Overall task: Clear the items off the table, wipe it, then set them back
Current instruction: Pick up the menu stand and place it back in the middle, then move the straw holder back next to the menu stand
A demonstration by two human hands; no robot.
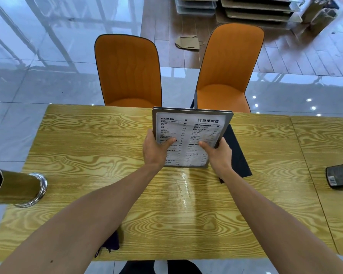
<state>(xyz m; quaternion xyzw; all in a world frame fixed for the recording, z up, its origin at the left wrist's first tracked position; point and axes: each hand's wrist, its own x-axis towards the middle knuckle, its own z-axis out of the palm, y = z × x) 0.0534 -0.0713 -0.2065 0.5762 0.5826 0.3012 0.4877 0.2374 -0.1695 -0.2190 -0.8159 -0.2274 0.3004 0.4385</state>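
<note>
A framed white menu card [190,131] stands tilted at the far middle of the wood-grain table [87,155]. My left hand [154,151] grips its left edge and my right hand [218,155] grips its right edge, thumbs on the printed face. Its lower edge is at the tabletop. Behind and to the right of it lies a dark flat mat [238,155], partly hidden by my right arm. A dark cloth [112,244] lies near the front edge under my left forearm. A damp streak [183,188] shines on the wood in front of the menu.
Two orange chairs [129,72] [228,70] stand at the far side. A brass-coloured cylinder with a chrome rim [26,188] juts over the left edge. A dark cup [341,175] lies on the adjoining table [325,139] at right. Stacked boards [257,8] sit on the floor beyond.
</note>
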